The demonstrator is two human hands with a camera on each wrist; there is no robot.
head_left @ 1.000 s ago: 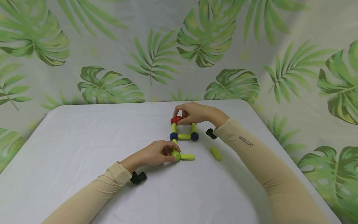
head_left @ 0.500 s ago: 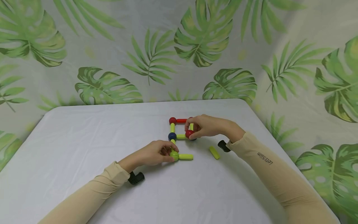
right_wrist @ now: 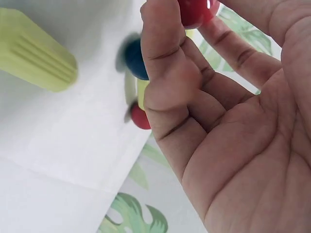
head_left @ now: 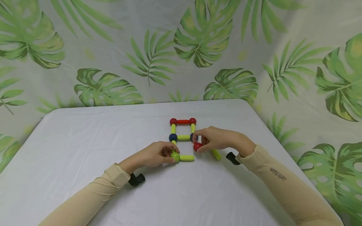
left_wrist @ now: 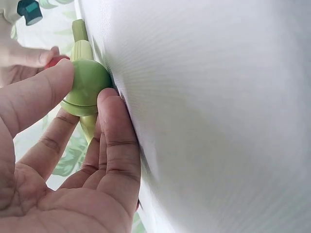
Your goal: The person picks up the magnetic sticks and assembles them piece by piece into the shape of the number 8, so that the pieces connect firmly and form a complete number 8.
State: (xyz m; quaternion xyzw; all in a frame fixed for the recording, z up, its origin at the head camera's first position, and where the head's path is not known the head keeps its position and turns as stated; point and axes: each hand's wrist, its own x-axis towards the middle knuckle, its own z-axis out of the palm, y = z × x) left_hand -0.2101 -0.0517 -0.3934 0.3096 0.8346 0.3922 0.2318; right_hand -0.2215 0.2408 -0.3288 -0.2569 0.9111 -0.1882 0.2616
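My left hand (head_left: 156, 154) pinches a green ball (head_left: 175, 156) at the near left corner of a rod-and-ball frame on the table. From that ball a yellow-green rod (head_left: 187, 158) points right, its far end free. My right hand (head_left: 216, 138) holds a loose red ball (head_left: 197, 146) between thumb and fingers, just in front of the right blue ball (head_left: 193, 137). The left blue ball (head_left: 173, 137) joins yellow-green rods. At the back, a red rod (head_left: 183, 121) links two red balls. In the left wrist view, the green ball (left_wrist: 87, 85) sits between thumb and fingers.
A loose yellow-green rod (head_left: 216, 154) lies on the white table (head_left: 118, 131), partly behind the right hand. A leaf-patterned cloth (head_left: 158, 40) hangs behind the table's far edge. Black wrist cameras (head_left: 137, 180) sit low beside both wrists.
My right hand has come from the far side of the frame toward me and slightly right, bringing the red ball along. The left hand stays on the green ball.
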